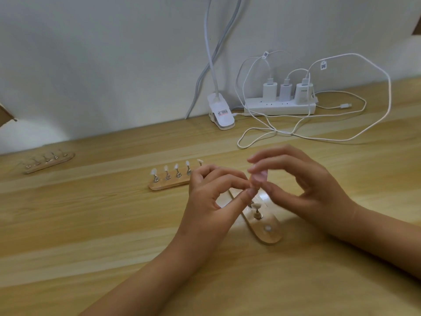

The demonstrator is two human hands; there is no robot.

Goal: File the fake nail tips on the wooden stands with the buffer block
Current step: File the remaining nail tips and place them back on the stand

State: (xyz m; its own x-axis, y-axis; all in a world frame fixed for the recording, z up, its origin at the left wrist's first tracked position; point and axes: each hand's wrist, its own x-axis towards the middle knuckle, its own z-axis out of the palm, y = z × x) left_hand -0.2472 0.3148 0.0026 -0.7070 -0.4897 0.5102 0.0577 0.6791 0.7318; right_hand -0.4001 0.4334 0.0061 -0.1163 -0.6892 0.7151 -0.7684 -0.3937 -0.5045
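My right hand (pixel 305 192) pinches a small pink buffer block (pixel 258 176) between thumb and fingertips, blurred with motion. My left hand (pixel 211 195) pinches a nail tip peg (pixel 251 191) right under the block, above a wooden stand (pixel 266 226) that lies lengthwise toward me. That stand shows one peg with a nail tip (pixel 257 209) and a bare magnet spot (pixel 267 228). A second wooden stand (pixel 169 184) behind my left hand carries several nail tips on metal pegs. A third stand (pixel 49 162) lies at the far left.
A white clip lamp base (pixel 222 114) and a white power strip (pixel 280 106) with three chargers sit at the back by the wall. White cables (pixel 319 135) loop over the wooden table (pixel 91 236) behind my hands.
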